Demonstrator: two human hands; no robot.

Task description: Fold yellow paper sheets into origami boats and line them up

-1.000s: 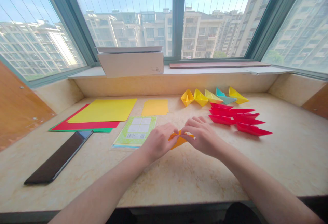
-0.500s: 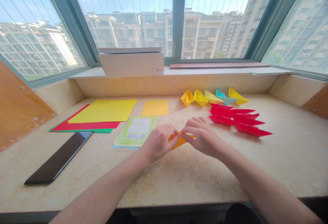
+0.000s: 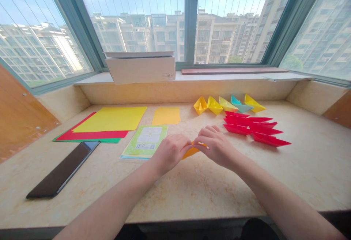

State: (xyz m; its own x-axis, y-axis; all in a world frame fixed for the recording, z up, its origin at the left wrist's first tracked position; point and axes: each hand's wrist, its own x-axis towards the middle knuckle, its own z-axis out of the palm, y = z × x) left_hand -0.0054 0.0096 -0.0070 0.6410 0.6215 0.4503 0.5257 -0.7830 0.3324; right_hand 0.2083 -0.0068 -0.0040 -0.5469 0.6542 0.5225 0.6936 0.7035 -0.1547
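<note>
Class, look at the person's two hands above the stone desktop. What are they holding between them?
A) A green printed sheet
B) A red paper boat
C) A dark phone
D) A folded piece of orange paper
D: the left hand and right hand both pinch the folded orange paper between their fingers.

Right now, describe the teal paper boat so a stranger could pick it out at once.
On the marble-patterned counter below the window, find the row of five paper boats along the back, right of centre. The one you want is fourth from the left: the teal boat. It is the only teal one, as the rest of the row is yellow or orange-yellow, and the red paper boats lie in front.
</note>
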